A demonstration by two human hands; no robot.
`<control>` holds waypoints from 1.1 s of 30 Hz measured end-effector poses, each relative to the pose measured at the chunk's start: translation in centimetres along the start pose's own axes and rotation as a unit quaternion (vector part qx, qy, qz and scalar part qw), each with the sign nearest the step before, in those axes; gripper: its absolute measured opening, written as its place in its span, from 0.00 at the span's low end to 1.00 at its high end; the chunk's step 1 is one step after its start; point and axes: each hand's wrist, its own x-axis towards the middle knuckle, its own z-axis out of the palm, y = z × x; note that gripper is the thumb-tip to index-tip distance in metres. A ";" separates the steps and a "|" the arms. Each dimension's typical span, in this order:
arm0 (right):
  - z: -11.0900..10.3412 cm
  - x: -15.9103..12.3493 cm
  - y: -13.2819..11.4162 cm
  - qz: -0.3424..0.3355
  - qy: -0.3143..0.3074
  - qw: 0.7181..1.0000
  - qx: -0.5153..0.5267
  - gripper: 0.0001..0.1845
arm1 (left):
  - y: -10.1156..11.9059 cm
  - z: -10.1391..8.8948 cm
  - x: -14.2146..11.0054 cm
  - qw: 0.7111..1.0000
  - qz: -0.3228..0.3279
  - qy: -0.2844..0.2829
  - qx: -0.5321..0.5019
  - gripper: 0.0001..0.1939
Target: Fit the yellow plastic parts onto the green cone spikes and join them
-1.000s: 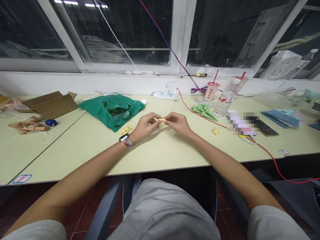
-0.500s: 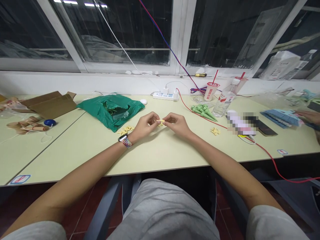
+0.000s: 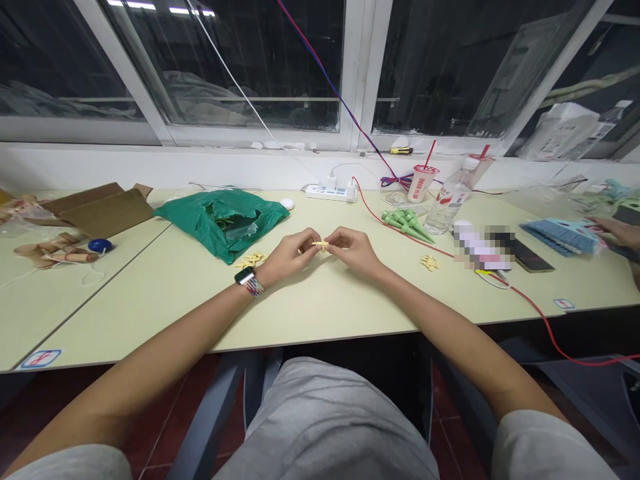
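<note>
Both hands meet above the middle of the table point(image 3: 320, 300), pinching one small yellow piece point(image 3: 323, 247) between them. My left hand point(image 3: 287, 257), with a watch point(image 3: 246, 277) on its wrist, has thumb and fingertips closed on the piece's left end. From the other side, my right hand point(image 3: 354, 248) grips its right end the same way. The piece looks thin with short arms; its exact kind is too small to make out. Beside my left wrist lies a pile of similar yellow pieces point(image 3: 251, 259). A smaller group of yellow pieces point(image 3: 430, 263) sits to the right.
A torn green plastic bag point(image 3: 225, 220) lies behind my left hand. Green cone-shaped pieces point(image 3: 407, 223), a bottle point(image 3: 450, 197), a cup point(image 3: 423, 183) and a phone point(image 3: 527, 253) stand or lie rightward. A red cable point(image 3: 535, 307) crosses there. Another person's hand point(image 3: 620, 232) holds a blue brush point(image 3: 563, 235).
My hands stay in nearly the same place, and the yellow piece has turned slightly between my fingertips. At the right, the other person's hand and the blue brush have shifted slightly.
</note>
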 end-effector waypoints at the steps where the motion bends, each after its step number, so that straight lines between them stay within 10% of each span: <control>1: 0.0 0.0 0.0 0.000 0.001 1.000 -0.001 0.17 | 0.1 -0.1 0.0 1.000 -0.001 -0.006 0.010 0.15; 14: 0.2 -0.1 0.2 -0.006 -0.019 1.000 -0.002 0.16 | -0.2 -0.1 -0.1 0.999 -0.029 -0.011 0.038 0.32; 33: 0.1 0.0 0.1 -0.015 -0.001 1.000 -0.013 0.10 | -0.5 0.0 0.2 0.994 -0.035 0.051 -0.095 0.18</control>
